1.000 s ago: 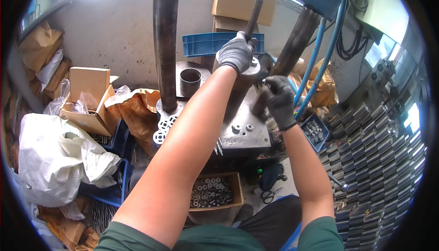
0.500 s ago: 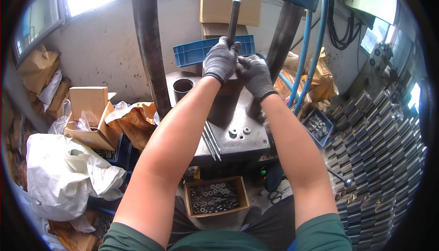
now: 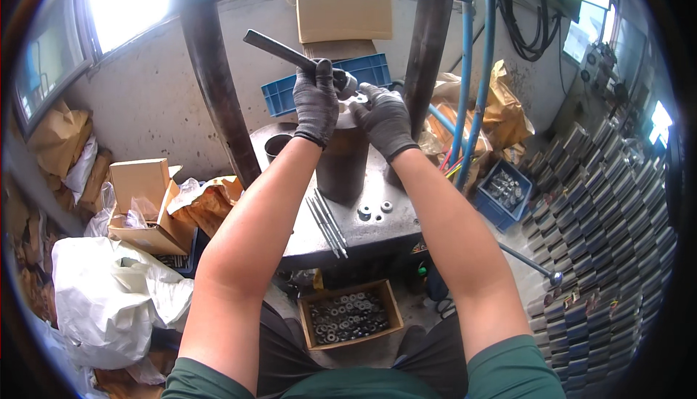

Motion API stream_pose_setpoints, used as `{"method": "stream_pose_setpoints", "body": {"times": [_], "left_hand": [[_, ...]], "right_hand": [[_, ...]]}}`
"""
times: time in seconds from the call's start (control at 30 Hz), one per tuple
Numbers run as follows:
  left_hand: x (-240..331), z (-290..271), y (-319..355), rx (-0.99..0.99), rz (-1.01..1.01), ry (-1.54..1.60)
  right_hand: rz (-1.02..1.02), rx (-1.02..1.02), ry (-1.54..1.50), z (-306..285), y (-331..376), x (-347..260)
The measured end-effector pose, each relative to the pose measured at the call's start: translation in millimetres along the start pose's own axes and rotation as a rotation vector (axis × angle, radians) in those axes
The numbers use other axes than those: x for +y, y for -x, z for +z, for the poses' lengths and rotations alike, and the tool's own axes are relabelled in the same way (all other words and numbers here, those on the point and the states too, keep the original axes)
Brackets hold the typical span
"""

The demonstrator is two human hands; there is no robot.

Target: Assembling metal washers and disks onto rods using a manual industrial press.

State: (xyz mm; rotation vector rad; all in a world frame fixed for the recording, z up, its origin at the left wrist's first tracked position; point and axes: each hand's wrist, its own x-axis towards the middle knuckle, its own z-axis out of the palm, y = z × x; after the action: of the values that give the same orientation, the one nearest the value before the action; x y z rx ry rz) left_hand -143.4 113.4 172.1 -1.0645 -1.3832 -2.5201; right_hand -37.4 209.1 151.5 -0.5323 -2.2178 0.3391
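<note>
My gloved left hand (image 3: 316, 105) is closed around a dark metal rod (image 3: 279, 49), which tilts up to the left. At the rod's lower right end sits a thicker round metal head (image 3: 349, 87). My gloved right hand (image 3: 385, 121) is closed beside that head, its thumb and fingertips at a small shiny piece too small to make out. Below the hands a wide dark cylinder (image 3: 341, 167) stands on the metal press table (image 3: 305, 243). Several thin metal rods (image 3: 327, 223) lie in front of it, with two small round metal parts (image 3: 364, 213) to their right.
Press columns (image 3: 218, 83) rise either side, with a blue crate (image 3: 279, 99) behind. A short open tube (image 3: 276, 146) stands left on the table. Below is a box of metal rings (image 3: 351, 317). Stacked metal bars (image 3: 602, 246) and a blue bin (image 3: 504, 190) stand right; a white sack (image 3: 102, 297) left.
The rod has swung from nearly upright to a tilt toward the left, bringing its thicker end into sight. Both hands have shifted slightly, and the view has moved a little.
</note>
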Motion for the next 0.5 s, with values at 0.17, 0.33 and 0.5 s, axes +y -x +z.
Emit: {"method": "stream_pose_setpoints", "body": {"times": [0.17, 0.33, 0.5], "left_hand": [[6, 2, -2, -0.132, -0.125, -0.108], [1, 10, -6, -0.098, 0.015, -0.215], [2, 20, -18, -0.236, -0.205, -0.062]], "right_hand": [[0.02, -0.033, 0.012, -3, -1, -2], [0.03, -0.108, 0.065, -11, -1, -8], [-0.053, 0.114, -0.415, -13, 62, 7]]}}
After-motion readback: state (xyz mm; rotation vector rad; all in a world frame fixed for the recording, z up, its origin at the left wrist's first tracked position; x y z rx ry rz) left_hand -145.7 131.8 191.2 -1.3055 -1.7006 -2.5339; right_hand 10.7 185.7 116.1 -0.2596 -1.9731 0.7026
